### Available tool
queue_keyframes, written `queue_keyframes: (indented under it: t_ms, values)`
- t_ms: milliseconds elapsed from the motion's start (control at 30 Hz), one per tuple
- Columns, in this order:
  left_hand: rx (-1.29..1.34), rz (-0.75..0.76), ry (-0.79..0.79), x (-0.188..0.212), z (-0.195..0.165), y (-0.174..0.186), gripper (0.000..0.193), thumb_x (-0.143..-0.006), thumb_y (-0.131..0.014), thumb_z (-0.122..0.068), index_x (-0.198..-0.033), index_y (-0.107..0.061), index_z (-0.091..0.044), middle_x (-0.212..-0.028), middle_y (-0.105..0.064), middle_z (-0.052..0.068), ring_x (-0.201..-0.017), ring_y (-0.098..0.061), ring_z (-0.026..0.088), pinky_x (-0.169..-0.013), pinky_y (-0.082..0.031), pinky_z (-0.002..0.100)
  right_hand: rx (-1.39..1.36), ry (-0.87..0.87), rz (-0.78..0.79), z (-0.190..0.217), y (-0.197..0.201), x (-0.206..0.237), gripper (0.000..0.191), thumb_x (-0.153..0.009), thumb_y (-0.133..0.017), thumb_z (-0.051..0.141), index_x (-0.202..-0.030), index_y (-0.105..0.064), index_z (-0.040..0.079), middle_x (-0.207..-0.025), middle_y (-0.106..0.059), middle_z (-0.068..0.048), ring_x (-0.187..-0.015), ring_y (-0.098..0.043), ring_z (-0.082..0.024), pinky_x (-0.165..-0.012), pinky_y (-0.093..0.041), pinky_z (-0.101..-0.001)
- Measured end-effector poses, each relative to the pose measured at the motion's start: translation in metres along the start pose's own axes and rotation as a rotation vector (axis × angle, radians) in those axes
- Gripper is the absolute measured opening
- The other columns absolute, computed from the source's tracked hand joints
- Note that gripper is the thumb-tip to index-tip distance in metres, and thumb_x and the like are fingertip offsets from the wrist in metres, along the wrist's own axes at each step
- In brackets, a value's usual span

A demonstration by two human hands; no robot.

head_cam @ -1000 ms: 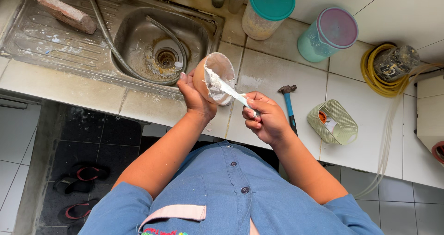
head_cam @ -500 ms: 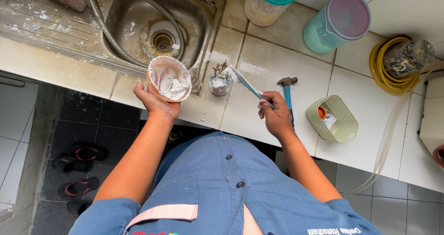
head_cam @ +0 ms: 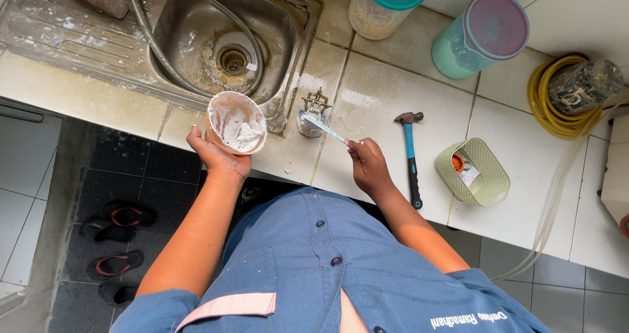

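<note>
Bare worktop [head_cam: 367,120] lies open between small metal fitting [head_cam: 313,110] and hammer [head_cam: 411,156]. Rightward, a green basket [head_cam: 473,172] and hose coil [head_cam: 557,103] obstruct passage.

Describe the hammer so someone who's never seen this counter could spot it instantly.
Start at the steel sink and move right along the white tiled counter, past the right hand. The hammer lies flat between that hand and the pale green mesh basket, head pointing away from the person. Its blue handle and dark metal head set it apart.
</note>
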State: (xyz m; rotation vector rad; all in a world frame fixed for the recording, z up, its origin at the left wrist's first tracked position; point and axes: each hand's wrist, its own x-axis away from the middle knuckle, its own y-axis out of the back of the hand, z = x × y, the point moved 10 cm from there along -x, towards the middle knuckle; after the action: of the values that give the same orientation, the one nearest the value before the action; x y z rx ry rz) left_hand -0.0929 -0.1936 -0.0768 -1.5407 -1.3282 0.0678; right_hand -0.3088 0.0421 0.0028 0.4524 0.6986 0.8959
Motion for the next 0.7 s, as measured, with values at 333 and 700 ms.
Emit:
queue_keyframes:
  t_ms: [333,700]
  values:
    - [-0.055,0.053,0.028,0.0,0.004,-0.006,0.08,-0.09,-0.024,-0.061,-0.147,-0.052,-0.013,-0.15,-0.055,0.01,-0.142,-0.051,0.032,-0.115,-0.043,0.052,-0.013,0.039,-0.033,0.005,0.008,-0.002,0.027,-0.095,-0.063,-0.007,-0.12,-0.067,0.002,-0.089,-0.061,-0.012,-0.082,-0.062,-0.026,-0.076,-0.052,-0.0349]
    - [-0.171,0.129,0.059,0.005,0.011,-0.02,0.083,-0.089,-0.025,-0.063,-0.147,-0.054,-0.011,-0.15,-0.057,0.01,-0.142,-0.051,0.031,-0.117,-0.042,0.05,0.045,0.07,-0.033,0.007,0.007,-0.002,0.025,-0.096,-0.062,-0.005,-0.119,-0.066,0.003,-0.088,-0.062,-0.011,-0.083,-0.061,-0.026,-0.078,-0.051,-0.0364]
